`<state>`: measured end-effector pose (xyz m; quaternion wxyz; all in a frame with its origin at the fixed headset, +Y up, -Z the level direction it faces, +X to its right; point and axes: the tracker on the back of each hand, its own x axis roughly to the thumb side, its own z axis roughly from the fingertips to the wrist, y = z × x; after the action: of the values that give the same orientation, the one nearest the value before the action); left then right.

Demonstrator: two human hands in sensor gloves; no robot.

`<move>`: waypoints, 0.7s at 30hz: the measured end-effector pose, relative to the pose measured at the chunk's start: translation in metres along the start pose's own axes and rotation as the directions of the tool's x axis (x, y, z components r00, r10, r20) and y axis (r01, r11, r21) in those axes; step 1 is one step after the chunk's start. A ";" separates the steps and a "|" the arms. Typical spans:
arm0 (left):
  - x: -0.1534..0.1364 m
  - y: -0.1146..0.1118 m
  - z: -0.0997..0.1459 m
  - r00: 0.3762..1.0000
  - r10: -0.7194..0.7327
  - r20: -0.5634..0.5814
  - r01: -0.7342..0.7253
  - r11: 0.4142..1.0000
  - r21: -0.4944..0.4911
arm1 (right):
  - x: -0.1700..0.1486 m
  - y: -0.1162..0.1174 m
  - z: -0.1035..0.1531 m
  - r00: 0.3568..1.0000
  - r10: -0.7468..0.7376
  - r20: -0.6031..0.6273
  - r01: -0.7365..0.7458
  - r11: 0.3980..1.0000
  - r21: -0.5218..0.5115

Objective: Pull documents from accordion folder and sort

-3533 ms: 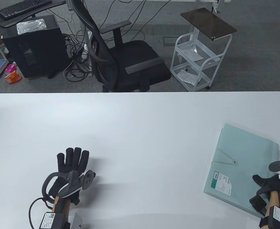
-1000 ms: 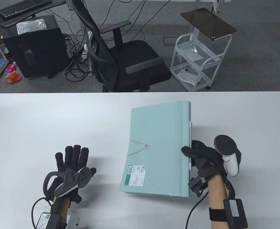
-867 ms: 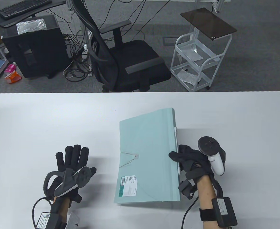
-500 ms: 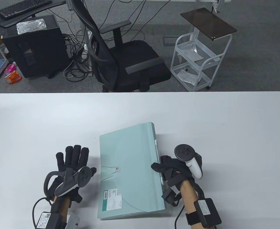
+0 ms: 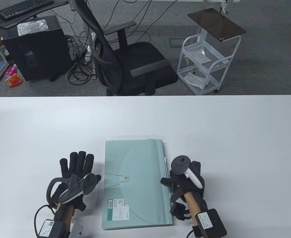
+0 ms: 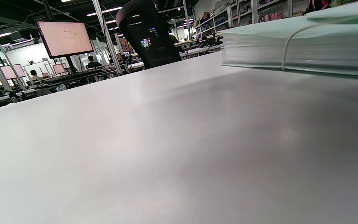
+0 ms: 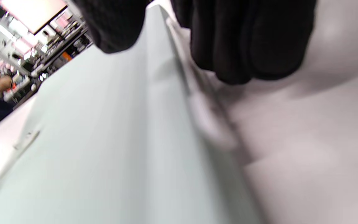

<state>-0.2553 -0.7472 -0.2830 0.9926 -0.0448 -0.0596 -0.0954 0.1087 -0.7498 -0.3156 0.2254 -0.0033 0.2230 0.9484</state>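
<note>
A pale green accordion folder (image 5: pixel 135 183) lies flat and closed on the white table (image 5: pixel 145 116), near the front edge between my hands. An elastic cord runs to its button (image 5: pixel 126 178), and a white label (image 5: pixel 118 209) is on its front part. My right hand (image 5: pixel 170 182) grips the folder's right edge. In the right wrist view the thumb (image 7: pixel 113 28) lies on the folder's top face (image 7: pixel 89 140) and the fingers (image 7: pixel 247 40) curl at its edge. My left hand (image 5: pixel 77 168) rests flat and open on the table, just left of the folder. The left wrist view shows the folder's side (image 6: pixel 291 43).
A black office chair (image 5: pixel 130 57) stands beyond the table's far edge. A white trolley (image 5: pixel 205 62) is at the back right and a black computer case (image 5: pixel 33 47) at the back left. Bare table top spreads behind and to both sides of the folder.
My right hand has brought the folder from the table's right side to the front centre and lowered it flat. The left hand has stayed in place.
</note>
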 end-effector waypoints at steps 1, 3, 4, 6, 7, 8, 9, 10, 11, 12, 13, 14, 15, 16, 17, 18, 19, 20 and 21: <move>0.001 0.000 0.000 1.000 -0.004 0.002 0.004 1.000 -0.003 | 0.003 0.000 0.002 1.000 0.026 0.001 -0.026 0.999 -0.023; 0.002 -0.001 -0.001 1.000 -0.012 0.006 0.012 1.000 -0.009 | 0.011 0.001 0.006 0.996 0.079 0.031 -0.077 0.995 -0.064; 0.003 -0.001 -0.001 1.000 -0.016 0.008 0.016 1.000 -0.010 | 0.017 0.002 0.009 0.991 0.119 0.055 -0.114 0.990 -0.084; 0.005 -0.001 -0.001 1.000 -0.020 0.014 0.020 1.000 -0.009 | 0.028 0.006 0.013 0.971 0.208 0.115 -0.195 0.974 -0.114; 0.006 0.000 -0.001 1.000 -0.020 0.018 0.020 1.000 -0.008 | 0.034 0.010 0.016 0.949 0.271 0.160 -0.254 0.960 -0.120; 0.007 0.000 -0.001 1.000 -0.016 0.024 0.016 1.000 -0.005 | 0.038 0.014 0.018 0.927 0.322 0.195 -0.302 0.945 -0.122; 0.008 0.001 0.000 0.999 -0.004 0.033 0.004 1.000 -0.002 | 0.045 0.021 0.020 0.885 0.388 0.256 -0.371 0.922 -0.113; 0.009 0.002 0.000 0.999 0.002 0.039 -0.002 1.000 0.000 | 0.048 0.026 0.021 0.856 0.427 0.291 -0.416 0.903 -0.102; 0.012 0.003 0.000 0.999 0.011 0.050 -0.011 1.000 0.001 | 0.051 0.033 0.022 0.821 0.474 0.319 -0.475 0.876 -0.083; 0.014 0.003 0.000 0.998 0.018 0.062 -0.018 1.000 0.000 | 0.055 0.042 0.022 0.796 0.494 0.350 -0.516 0.856 -0.033; 0.017 0.003 0.000 0.997 0.023 0.073 -0.023 1.000 -0.002 | 0.056 0.048 0.021 0.786 0.499 0.366 -0.540 0.842 0.011; 0.022 0.004 0.000 0.995 0.030 0.091 -0.029 1.000 -0.006 | 0.057 0.056 0.020 0.775 0.507 0.378 -0.571 0.818 0.074; 0.025 0.004 0.000 0.994 0.033 0.104 -0.032 0.999 -0.010 | 0.057 0.061 0.018 0.768 0.518 0.377 -0.591 0.800 0.105; 0.030 0.004 0.000 0.991 0.039 0.125 -0.038 0.999 -0.018 | 0.056 0.066 0.017 0.755 0.539 0.373 -0.618 0.775 0.130; 0.034 0.004 0.000 0.988 0.045 0.145 -0.042 0.999 -0.025 | 0.055 0.069 0.015 0.746 0.554 0.371 -0.635 0.760 0.142; 0.041 0.004 -0.001 0.984 0.048 0.171 -0.044 0.999 -0.029 | 0.054 0.074 0.013 0.744 0.558 0.367 -0.638 0.757 0.143; 0.048 0.005 -0.001 0.979 0.043 0.198 -0.038 0.999 -0.031 | 0.053 0.079 0.011 0.747 0.556 0.364 -0.636 0.756 0.152; 0.053 0.005 -0.001 0.976 0.038 0.215 -0.031 0.999 -0.034 | 0.052 0.082 0.011 0.749 0.559 0.357 -0.637 0.754 0.156; 0.059 0.005 -0.002 0.972 0.034 0.233 -0.025 0.999 -0.038 | 0.053 0.083 0.011 0.746 0.566 0.350 -0.643 0.750 0.157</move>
<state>-0.1969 -0.7535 -0.2776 0.9791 -0.0738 -0.1737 -0.0757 0.0268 -0.7889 -0.2768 -0.0697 0.2347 0.3035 0.9208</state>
